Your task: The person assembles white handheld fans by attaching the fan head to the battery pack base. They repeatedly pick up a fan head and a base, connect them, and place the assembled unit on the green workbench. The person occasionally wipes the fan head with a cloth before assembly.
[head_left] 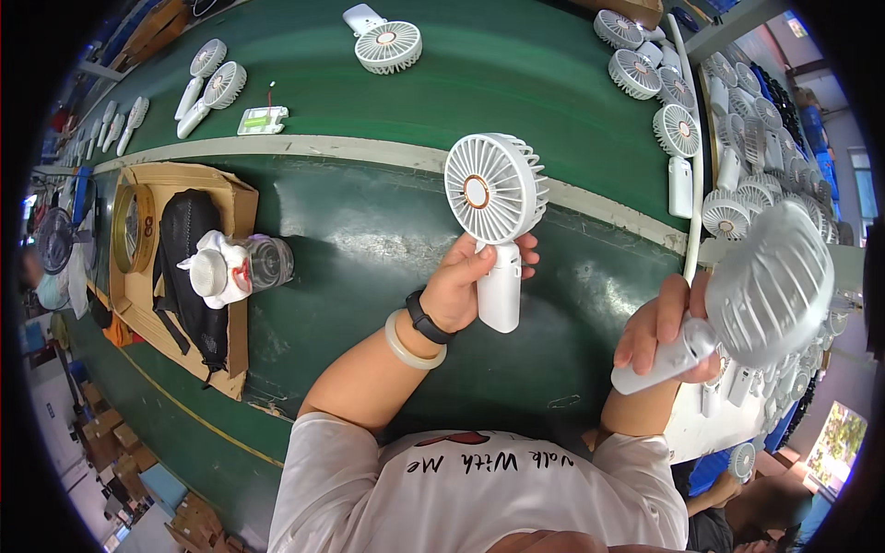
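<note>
My left hand [458, 283] is closed round the white handle of a handheld fan [496, 189], held upright over the green bench with its round grille and copper-coloured hub showing. On the right, my right hand [666, 330] grips a second white handheld fan [771, 286]. That one is tilted, its head up and to the right, smeared by motion, and its handle points down to the left. Behind it, many similar fans [737, 198] are piled at the right side of the bench.
A green conveyor belt [323, 101] crosses the far side, bearing several fans and a white part with a green board [263, 120]. To the left sits a cardboard tray [241, 207] with a tape roll [135, 229], a black pouch [189, 276] and a plush-topped jar [269, 263]. Another person's hand shows lower right.
</note>
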Motion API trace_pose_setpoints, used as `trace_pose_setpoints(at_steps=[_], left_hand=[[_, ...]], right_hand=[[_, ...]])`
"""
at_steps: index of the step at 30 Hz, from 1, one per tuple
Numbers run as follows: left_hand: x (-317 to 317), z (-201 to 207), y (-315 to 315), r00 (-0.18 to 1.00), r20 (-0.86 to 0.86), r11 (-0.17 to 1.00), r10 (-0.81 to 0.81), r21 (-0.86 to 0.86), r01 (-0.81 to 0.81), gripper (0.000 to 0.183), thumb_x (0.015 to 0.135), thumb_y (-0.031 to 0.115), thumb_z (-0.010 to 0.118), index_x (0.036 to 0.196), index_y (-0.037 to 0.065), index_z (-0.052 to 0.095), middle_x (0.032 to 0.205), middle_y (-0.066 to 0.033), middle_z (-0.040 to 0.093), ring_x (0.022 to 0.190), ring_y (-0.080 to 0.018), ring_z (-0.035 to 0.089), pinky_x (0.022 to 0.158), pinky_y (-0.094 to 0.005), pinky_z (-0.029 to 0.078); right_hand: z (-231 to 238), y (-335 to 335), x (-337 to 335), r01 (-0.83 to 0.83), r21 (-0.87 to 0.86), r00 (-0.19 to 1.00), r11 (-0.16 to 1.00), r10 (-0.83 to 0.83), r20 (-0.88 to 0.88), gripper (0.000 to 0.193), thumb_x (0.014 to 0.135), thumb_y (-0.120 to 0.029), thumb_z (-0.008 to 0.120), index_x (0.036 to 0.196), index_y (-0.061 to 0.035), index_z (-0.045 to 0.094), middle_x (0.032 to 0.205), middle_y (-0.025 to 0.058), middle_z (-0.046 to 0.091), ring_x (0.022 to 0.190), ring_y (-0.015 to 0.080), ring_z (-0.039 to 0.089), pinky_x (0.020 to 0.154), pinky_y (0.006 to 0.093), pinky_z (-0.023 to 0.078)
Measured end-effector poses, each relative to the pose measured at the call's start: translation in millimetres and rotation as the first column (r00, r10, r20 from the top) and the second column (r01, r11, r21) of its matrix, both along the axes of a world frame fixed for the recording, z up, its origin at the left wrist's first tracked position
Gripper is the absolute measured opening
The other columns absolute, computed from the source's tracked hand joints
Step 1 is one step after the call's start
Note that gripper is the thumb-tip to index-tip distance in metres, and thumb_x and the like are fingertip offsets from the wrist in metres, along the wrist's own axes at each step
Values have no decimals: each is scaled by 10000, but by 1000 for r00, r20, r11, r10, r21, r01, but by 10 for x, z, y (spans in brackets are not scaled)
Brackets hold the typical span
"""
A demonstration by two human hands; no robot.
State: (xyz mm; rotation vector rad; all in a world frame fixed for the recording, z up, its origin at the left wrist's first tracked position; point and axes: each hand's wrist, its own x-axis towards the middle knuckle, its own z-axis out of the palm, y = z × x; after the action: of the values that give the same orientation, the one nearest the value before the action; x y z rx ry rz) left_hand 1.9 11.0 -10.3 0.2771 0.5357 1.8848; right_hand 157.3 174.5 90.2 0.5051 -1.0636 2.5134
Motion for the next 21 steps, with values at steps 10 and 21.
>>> trace_pose_setpoints(at_steps=[10, 21], left_hand=[[56, 99, 64, 999, 3, 998, 51, -29, -51, 698, 858, 361, 578, 1396, 62, 249, 1351, -140, 399, 1202, -297, 454, 992, -458, 388], [-37, 67, 44, 985, 171, 997, 35, 61, -46, 574, 938, 475, 363, 1334, 61, 348, 1262, -141, 471, 1009, -257, 568, 822, -393, 499]], right_hand=[[-752, -74, -426, 311, 311, 575, 898, -438, 691, 309, 879, -89, 548, 1162, -2, 459, 1005, 115, 615, 900, 198, 613, 801, 307, 501], [-643, 1288, -471, -634, 726, -69, -268, -915, -398, 538, 790, -337, 644, 1206, -27, 502, 1096, 206, 530, 1053, 345, 518, 858, 440, 436]])
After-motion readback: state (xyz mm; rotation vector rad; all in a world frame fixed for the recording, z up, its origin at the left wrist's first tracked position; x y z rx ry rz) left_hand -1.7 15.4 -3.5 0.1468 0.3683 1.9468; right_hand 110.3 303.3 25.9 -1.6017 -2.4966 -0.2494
